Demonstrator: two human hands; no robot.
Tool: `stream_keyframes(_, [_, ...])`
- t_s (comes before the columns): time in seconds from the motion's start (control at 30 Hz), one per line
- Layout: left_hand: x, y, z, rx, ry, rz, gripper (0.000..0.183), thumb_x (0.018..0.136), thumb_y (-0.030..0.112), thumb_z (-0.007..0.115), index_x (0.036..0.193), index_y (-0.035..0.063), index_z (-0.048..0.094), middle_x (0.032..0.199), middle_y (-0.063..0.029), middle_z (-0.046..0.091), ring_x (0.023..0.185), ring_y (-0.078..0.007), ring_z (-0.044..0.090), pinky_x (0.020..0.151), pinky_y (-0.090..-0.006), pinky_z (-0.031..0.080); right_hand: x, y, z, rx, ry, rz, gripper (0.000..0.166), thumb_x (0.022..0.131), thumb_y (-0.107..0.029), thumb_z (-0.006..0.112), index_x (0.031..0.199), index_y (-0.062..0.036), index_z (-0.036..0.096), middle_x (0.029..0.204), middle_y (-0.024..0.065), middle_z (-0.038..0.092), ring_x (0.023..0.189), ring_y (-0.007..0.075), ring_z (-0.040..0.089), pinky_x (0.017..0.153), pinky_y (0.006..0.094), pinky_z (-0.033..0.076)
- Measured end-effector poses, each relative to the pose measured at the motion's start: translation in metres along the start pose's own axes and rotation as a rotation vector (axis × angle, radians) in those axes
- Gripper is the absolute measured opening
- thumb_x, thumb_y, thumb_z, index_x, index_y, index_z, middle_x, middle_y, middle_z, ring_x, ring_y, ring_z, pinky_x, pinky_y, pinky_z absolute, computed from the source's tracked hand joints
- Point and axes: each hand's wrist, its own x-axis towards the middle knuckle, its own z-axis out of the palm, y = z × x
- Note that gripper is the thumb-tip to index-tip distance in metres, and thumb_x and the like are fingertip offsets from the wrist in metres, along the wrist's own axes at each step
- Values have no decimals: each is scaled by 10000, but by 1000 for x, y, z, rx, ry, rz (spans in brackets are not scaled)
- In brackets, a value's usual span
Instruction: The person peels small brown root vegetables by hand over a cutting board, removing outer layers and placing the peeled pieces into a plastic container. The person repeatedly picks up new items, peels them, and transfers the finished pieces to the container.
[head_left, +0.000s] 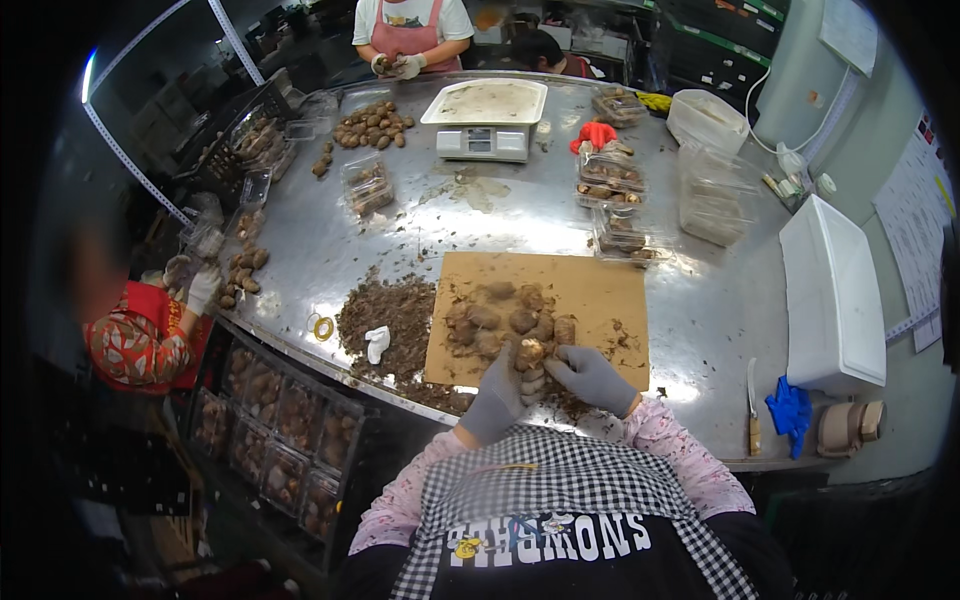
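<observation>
My left hand (495, 397), in a grey knit glove, is curled around a brown taro corm (531, 351) with a pale patch on its upper end. From the other side, the bent fingers of my right hand (596, 381), gloved alike, come up against this corm. Whether they pinch it or some of its skin is too small to tell. Just beyond both hands, several more hairy brown taro corms (484, 317) lie in a loose heap on a flat sheet of brown cardboard (600, 281). Scraps of skin are strewn over the sheet.
Dark peelings (386, 315) cover the metal table (712, 315) at left. A kitchen knife (753, 405) and blue glove (787, 412) lie at right, near a white foam box (832, 300). Filled clamshells (622, 232) and a scale (484, 124) stand farther back. Co-workers are at the table's left and far sides.
</observation>
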Motion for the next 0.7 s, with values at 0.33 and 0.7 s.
stream_keyframes(0.33, [13,-21,3,163,99,254,404,1026,473,363,1193,127,484,1075,-101,534,877,-216,536,727,-346,495,6,-11,5,-107,92,57,399,901,-380,625,769,-5,591,660,145,571,629,261,575,601,386,445])
stream_keyframes(0.7, [-13,6,12,764,-34,531,489,915,204,667,1307,4,452,1132,-87,567,1012,-146,581,833,-268,505,-5,13,-17,61,167,-84,327,958,-256,560,1170,-7,558,896,171,641,842,257,623,783,348,483])
